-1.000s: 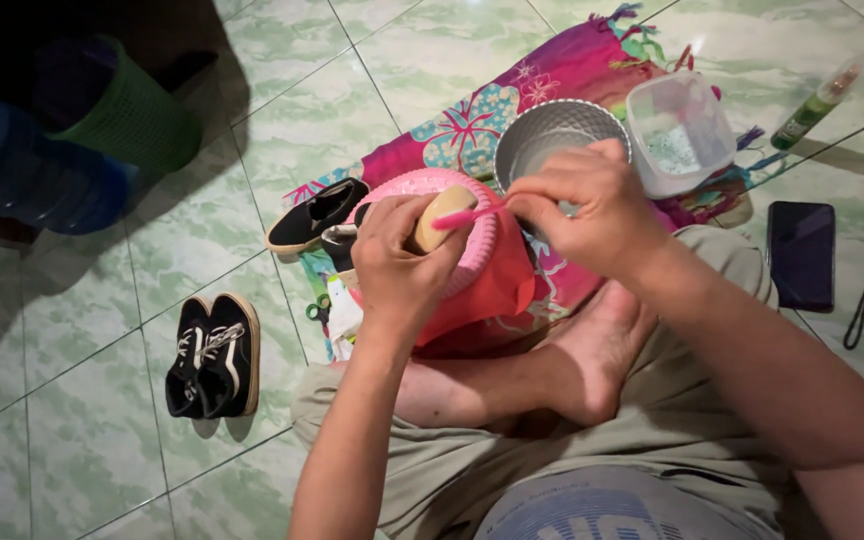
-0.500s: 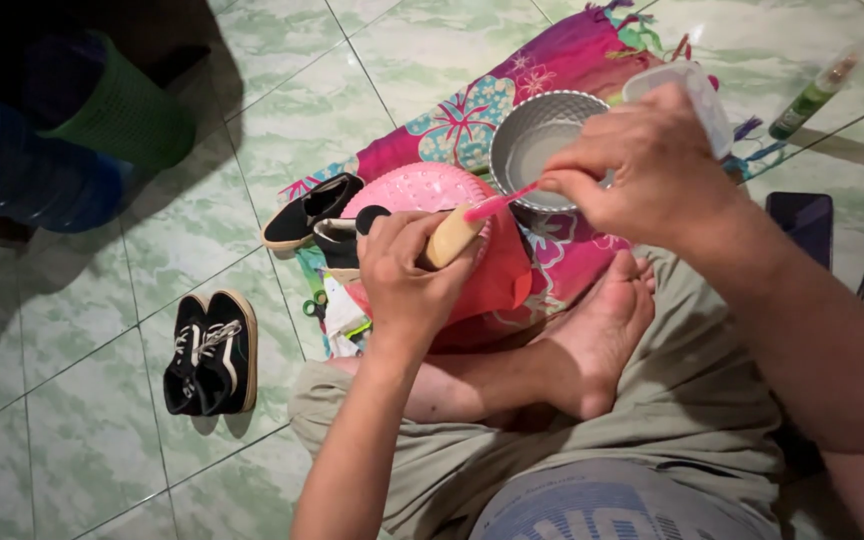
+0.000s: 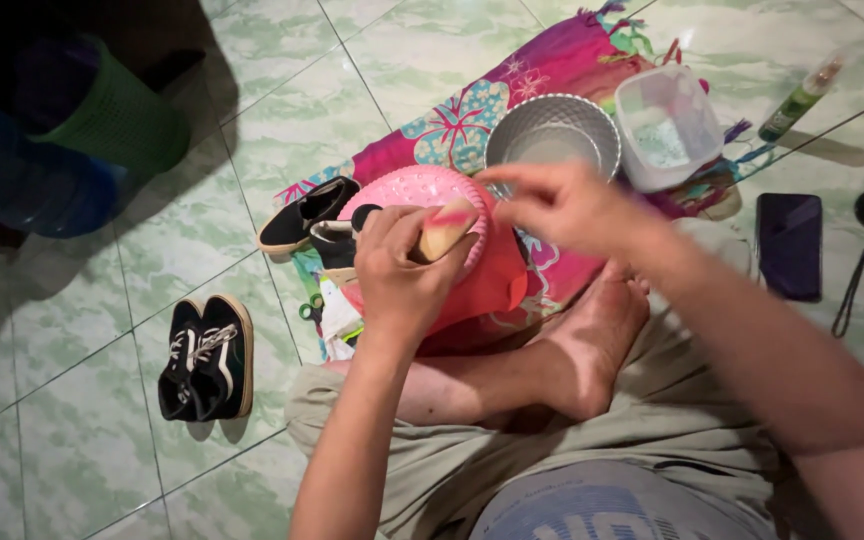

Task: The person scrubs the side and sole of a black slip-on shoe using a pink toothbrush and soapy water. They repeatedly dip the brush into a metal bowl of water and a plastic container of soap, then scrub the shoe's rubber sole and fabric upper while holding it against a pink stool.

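Over your crossed legs on the pale green tiled floor (image 3: pixel 82 400), your left hand (image 3: pixel 402 275) is curled around a small tan block-shaped object (image 3: pixel 445 232) with a pink strip across its top; what the object is cannot be told. It sits just above the round pink perforated plastic basket (image 3: pixel 414 190), which rests on a red plastic piece (image 3: pixel 497 285). Your right hand (image 3: pixel 567 205) hovers just beside the tan object, fingers (image 3: pixel 512 178) loosely spread and motion-blurred, so you cannot tell whether it pinches anything. Behind that hand stands a round grey metal bowl (image 3: pixel 552 135), and next to it a clear square plastic container (image 3: pixel 667 125), both on the bright pink flowered cloth (image 3: pixel 562 65). A black slip-on shoe with a pale sole (image 3: pixel 307 213) lies just left of the basket; a pair of black lace-up sneakers (image 3: pixel 205 357) lies well apart on the tiles. A dark phone (image 3: pixel 789 245) lies to your right, near a green spray bottle (image 3: pixel 800 100)
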